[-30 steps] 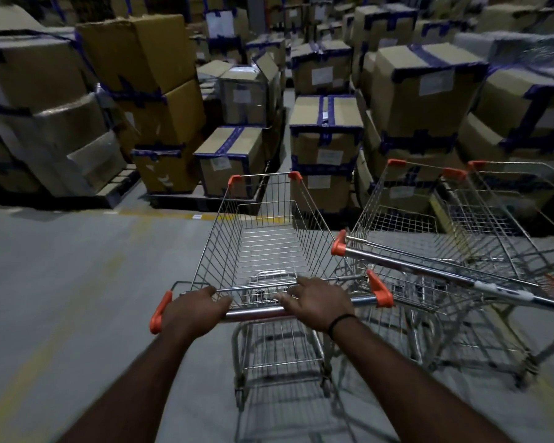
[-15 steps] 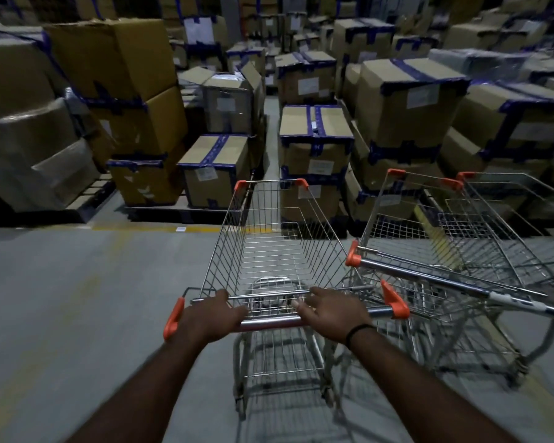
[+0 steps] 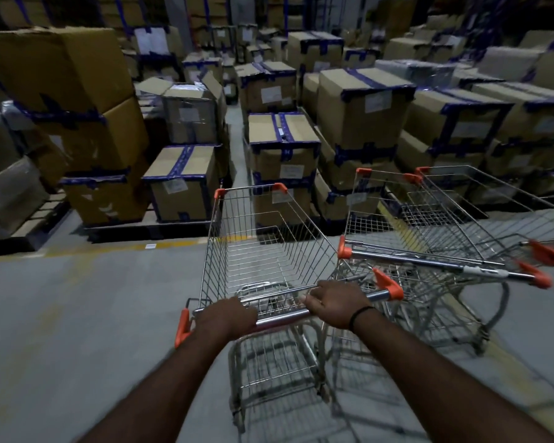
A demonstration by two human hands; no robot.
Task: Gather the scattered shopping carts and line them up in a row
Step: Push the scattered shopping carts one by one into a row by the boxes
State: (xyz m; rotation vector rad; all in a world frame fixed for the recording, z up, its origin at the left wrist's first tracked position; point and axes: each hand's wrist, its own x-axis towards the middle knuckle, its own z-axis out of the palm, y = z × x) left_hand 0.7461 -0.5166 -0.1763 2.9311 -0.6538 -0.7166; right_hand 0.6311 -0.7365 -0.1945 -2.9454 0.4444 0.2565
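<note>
Moved: the pushed cart (image 3: 269, 251) has rolled forward toward the stacked boxes (image 3: 282, 145), and its handle bar (image 3: 282, 316) is now closer to the handle of the neighbour cart (image 3: 413, 259).
Left hand (image 3: 227, 318): its fingers are curled over the handle bar near the left end and grip it.
Right hand (image 3: 333, 303): it is wrapped round the same bar near the right end, also gripping.
Pushed cart: it stands on the grey floor (image 3: 77, 314), just beside the neighbour cart, nose toward the boxes, with its handle a little behind the neighbour's.
Parked carts: the neighbour cart and a far cart (image 3: 525, 225) stand close together and face the same way.
Done: I judge that two carts are in the row and the third is almost in.
Left: a short push should bring it level. Whether more carts are scattered elsewhere cannot be seen.
</note>
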